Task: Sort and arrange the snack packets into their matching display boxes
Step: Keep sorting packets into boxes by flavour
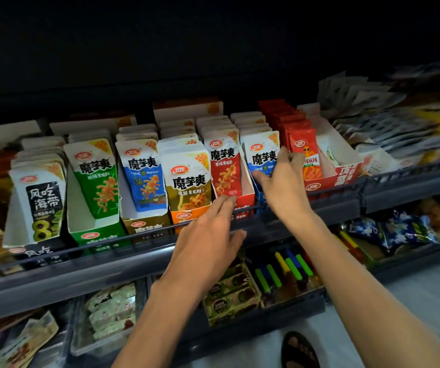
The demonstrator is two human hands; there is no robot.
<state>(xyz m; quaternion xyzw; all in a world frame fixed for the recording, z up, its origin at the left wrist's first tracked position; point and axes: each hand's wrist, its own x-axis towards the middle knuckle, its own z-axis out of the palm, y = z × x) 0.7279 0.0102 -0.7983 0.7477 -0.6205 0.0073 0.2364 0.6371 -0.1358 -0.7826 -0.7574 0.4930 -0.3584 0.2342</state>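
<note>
1. A dim shop aisle. A grey shelf (80, 264) runs across it, a lower shelf (240, 324) of mixed snacks sits beneath, and pale floor (413, 288) shows at the right.
2. On the grey shelf stands a row of display boxes packed with upright packets. Among them are a green box (94, 236), an orange box (184, 216) and a red box (246, 199).
3. The left hand (208, 235) is spread with straight fingers. Its fingertips are at the lower edge of the red packet (224, 168), at the front of the red box.
4. The right hand (282, 181) holds the blue packet (262, 155), thumb on its front and fingers curled over its right edge.
5. The blue packet stands at the front of its stack, between the red packet and the slim red packets (304, 150).
</note>
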